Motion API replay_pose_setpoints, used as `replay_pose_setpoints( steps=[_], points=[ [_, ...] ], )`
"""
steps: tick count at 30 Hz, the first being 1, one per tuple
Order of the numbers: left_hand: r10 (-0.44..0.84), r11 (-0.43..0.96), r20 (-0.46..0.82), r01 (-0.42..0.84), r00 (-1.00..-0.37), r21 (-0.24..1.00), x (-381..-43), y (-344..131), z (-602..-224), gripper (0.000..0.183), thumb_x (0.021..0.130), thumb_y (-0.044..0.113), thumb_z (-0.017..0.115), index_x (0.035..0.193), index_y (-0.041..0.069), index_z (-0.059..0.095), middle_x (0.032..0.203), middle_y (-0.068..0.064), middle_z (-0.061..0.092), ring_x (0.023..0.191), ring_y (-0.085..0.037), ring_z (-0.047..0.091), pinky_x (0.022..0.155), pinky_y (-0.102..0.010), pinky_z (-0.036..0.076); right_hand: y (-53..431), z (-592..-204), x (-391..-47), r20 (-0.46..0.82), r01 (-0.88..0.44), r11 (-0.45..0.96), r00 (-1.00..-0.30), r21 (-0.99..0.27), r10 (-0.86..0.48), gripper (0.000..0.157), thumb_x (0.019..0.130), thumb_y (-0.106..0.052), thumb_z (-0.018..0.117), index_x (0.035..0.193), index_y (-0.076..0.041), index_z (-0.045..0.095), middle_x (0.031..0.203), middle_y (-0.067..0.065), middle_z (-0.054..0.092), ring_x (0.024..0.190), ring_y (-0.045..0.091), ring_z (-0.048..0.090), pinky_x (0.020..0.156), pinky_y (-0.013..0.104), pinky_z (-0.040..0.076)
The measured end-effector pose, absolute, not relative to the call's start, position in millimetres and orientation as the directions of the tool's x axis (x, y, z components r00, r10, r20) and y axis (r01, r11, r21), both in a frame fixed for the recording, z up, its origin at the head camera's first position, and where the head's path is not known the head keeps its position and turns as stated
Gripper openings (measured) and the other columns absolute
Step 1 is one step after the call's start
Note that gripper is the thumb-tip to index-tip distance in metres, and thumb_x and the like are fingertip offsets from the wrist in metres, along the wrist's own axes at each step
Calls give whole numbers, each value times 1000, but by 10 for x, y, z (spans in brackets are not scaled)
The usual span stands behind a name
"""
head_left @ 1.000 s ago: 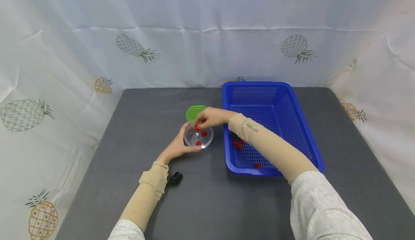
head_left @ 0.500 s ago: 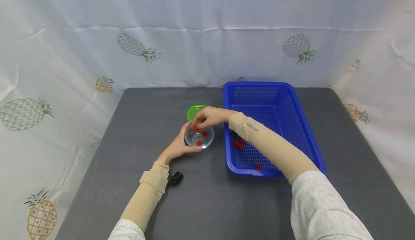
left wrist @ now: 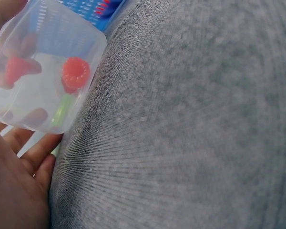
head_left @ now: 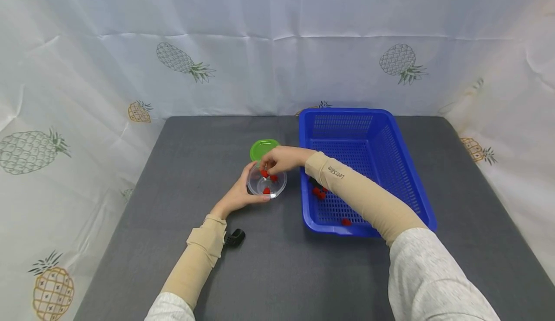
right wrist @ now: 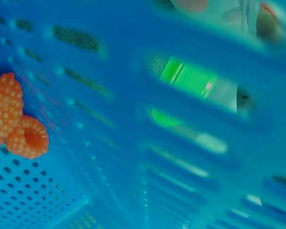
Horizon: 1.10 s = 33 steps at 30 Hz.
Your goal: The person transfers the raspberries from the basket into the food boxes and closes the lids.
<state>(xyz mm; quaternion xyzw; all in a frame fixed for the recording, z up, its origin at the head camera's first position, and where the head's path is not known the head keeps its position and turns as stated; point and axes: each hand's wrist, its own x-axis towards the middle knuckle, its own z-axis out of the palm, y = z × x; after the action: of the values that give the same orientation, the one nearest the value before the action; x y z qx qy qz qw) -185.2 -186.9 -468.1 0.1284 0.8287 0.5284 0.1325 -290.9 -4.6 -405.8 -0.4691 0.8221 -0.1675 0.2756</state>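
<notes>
My left hand [head_left: 237, 193] grips a round clear plastic tub [head_left: 259, 183], thumb along its near side and fingers round its far left side. Two red raspberries, one at the right [head_left: 274, 178] and one at the near side [head_left: 266, 191], lie in the tub. Over the tub's far part my right hand [head_left: 283, 159] pinches another raspberry [head_left: 264, 173] between thumb and fingertips. In the left wrist view a raspberry [left wrist: 76, 72] shows through the tub's cloudy wall [left wrist: 93, 43]. The right wrist view looks through the slots of a blue basket, with my hand mostly hidden.
A green lid [head_left: 261, 149] lies just behind the tub. To the right stands the blue slotted basket [head_left: 307, 217], my right forearm crossing over it. Several raspberries [head_left: 319, 193] lie in its left part, another [head_left: 346, 221] near its front wall. A black wrist camera [head_left: 235, 237] sits by my left wrist.
My right hand has come slightly nearer and lower over the tub with the pinched raspberry. The left hand keeps its grip on the tub in place.
</notes>
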Motion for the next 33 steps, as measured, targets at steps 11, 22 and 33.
replay_pose_setpoints(
  steps=[11, 22, 33],
  points=[
    [360, 394, -85, 69, -929, 917, -1842, -1868, -4628, 104, 72, 19, 79, 149, 14, 9, 150, -15, 26, 137, -29, 30, 112, -50, 24, -69, -4039, -2877, -338, -702, 536, -419, -468, -843, 27, 89, -14, 55, 115, -12, 63, 97, 1, 70, 82, 9, 62, 71, 23, 49],
    [367, 365, -67, 78, -928, 928, -1862, -1889, -4693, 104, 72, 15, 79, 149, 12, 9, 149, -16, 28, 136, -32, 30, 112, -51, 23, -80, -4069, -2868, -328, -718, 536, -427, -444, -843, 28, 90, -11, 51, 115, -12, 64, 93, 2, 71, 75, 9, 61, 68, 24, 47],
    [344, 373, -53, 85, -937, 924, -1967, -1927, -4987, 108, 69, 25, 82, 148, 28, 9, 150, -8, 27, 137, -26, 29, 112, -51, 23, -72, -4059, -2836, -310, -727, 540, -444, -424, -841, 28, 90, -14, 52, 114, -14, 65, 96, -1, 71, 83, 9, 63, 74, 26, 50]
  ],
)
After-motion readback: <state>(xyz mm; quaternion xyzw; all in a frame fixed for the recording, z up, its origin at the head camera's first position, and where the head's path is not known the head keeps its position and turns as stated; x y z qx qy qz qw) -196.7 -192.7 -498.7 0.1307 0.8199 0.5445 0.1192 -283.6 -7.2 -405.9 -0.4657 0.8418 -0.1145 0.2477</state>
